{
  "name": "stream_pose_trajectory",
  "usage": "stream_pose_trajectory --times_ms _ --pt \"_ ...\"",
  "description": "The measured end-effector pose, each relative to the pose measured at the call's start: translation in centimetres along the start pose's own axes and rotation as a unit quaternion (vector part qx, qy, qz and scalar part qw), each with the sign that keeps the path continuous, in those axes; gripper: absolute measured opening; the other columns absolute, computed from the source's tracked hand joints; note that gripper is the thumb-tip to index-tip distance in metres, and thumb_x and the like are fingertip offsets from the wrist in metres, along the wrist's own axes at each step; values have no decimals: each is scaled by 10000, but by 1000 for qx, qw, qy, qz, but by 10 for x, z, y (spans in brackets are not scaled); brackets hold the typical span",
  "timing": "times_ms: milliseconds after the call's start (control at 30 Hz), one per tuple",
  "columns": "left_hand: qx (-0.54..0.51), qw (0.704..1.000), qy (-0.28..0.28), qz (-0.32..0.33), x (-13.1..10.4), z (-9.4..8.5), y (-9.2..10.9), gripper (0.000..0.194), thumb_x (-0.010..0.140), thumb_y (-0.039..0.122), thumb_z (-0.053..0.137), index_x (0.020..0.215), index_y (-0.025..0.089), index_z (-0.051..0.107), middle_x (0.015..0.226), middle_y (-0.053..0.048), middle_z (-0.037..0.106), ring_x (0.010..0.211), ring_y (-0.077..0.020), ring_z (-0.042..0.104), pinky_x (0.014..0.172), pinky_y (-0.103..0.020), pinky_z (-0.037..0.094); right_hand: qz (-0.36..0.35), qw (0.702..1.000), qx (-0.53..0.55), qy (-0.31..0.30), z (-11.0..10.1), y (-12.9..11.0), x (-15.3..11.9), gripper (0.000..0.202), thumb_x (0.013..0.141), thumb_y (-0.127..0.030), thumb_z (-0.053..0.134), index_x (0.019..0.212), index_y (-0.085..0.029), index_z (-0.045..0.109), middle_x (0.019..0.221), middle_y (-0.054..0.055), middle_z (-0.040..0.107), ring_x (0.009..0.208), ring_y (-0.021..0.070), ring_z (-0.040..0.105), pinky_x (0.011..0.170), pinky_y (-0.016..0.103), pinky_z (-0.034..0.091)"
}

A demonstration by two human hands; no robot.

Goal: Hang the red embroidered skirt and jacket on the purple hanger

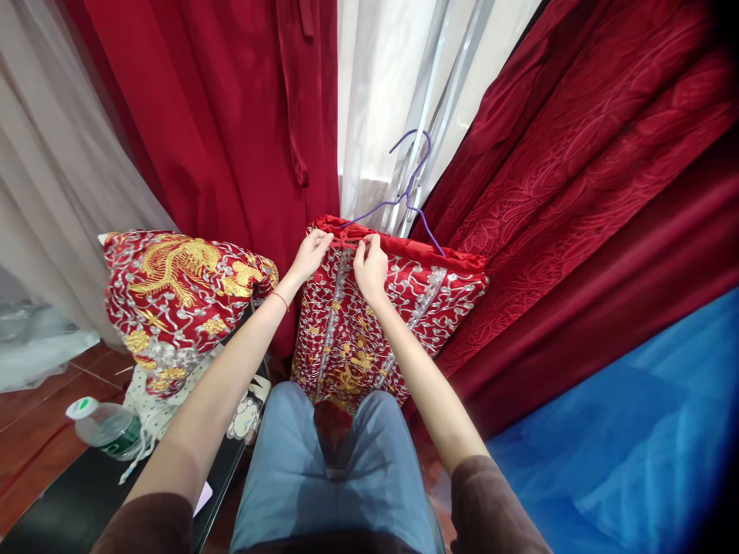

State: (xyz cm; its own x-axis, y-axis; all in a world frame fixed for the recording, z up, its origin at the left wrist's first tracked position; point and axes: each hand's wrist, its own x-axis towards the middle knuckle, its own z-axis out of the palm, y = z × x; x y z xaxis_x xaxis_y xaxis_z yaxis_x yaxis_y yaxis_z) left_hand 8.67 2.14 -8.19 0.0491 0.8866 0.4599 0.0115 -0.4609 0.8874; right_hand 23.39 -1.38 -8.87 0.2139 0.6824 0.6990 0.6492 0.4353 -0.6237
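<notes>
A red garment (358, 323) with silver and gold embroidery hangs in front of my knees, its plain red top edge uppermost. The lower part of a purple wire hanger (407, 192) goes behind that edge. At the upper left of the garment, my left hand (312, 252) pinches a thin red cord. My right hand (370, 265) is closed on the same red cord a little to the right. Between the hands the cord looks knotted or looped against the cloth; its exact form is too small to tell.
To the left, an embroidered red and gold piece (185, 292) lies over a black bench (63, 500) with a plastic bottle (107, 427) and a spotted cloth. Red curtains (219, 115) hang behind; blue fabric (647, 431) is at the right.
</notes>
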Motion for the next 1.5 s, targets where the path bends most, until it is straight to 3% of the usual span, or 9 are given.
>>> stream_pose_trajectory --times_ms 167,467,733,867,1100,1200,1333,1400,1500 --pt "212 961 72 161 8 -9 3 158 995 310 520 875 208 506 644 37 588 575 -104 563 615 -216 383 -65 995 -69 -9 -13 -2 11 224 1003 -243 371 982 -192 588 947 88 687 833 211 627 777 326 470" --pt "471 860 86 179 16 -19 8 346 1046 447 392 1024 185 618 780 -53 714 709 -189 670 610 -268 360 -91 978 -185 -33 -40 8 25 249 997 -200 379 970 -184 626 974 108 732 815 211 631 775 327 408" --pt "606 734 -74 297 38 -56 11 346 1041 368 377 933 210 666 856 -113 687 846 -237 620 586 -300 334 -130 947 -282 -81 -78 18 25 264 981 -185 377 966 -180 640 924 93 745 796 205 629 806 329 351" --pt "612 736 -64 283 42 -52 17 377 1042 387 359 941 202 672 875 -114 688 835 -243 610 595 -307 343 -124 941 -303 -86 -83 16 30 255 979 -188 383 945 -183 635 915 80 744 790 199 629 800 329 345" --pt "538 801 -56 255 25 -45 34 343 998 438 433 927 202 671 964 -113 664 930 -251 615 719 -317 447 -144 940 -284 -126 -93 14 23 215 979 -284 445 1043 -180 622 1013 110 703 778 201 608 628 293 349" --pt "502 823 -47 261 19 -45 43 302 957 411 484 1099 203 652 1177 -132 632 1086 -273 594 892 -381 475 -180 936 -285 -102 -110 21 17 324 973 -436 481 1109 -172 610 1050 132 665 867 235 600 665 313 415" --pt "489 834 -93 239 28 -44 41 323 863 322 549 1160 232 640 1456 -129 488 1379 -342 415 1110 -538 352 -202 922 -328 -31 -142 34 19 388 981 -488 444 1117 -167 612 1117 178 614 1029 305 551 840 431 452" --pt "495 837 -117 200 39 -44 35 343 823 311 573 1148 230 649 1451 -135 503 1420 -382 367 1118 -597 321 -213 906 -364 -42 -158 39 22 404 970 -509 463 1110 -161 612 1160 192 596 1074 333 524 886 482 430" --pt "486 844 -157 165 55 -46 29 357 819 328 579 1153 220 647 1240 -128 646 1214 -346 566 1046 -537 421 -218 877 -418 -91 -176 47 26 403 965 -505 483 1086 -145 620 1167 196 601 1088 345 508 901 498 407"
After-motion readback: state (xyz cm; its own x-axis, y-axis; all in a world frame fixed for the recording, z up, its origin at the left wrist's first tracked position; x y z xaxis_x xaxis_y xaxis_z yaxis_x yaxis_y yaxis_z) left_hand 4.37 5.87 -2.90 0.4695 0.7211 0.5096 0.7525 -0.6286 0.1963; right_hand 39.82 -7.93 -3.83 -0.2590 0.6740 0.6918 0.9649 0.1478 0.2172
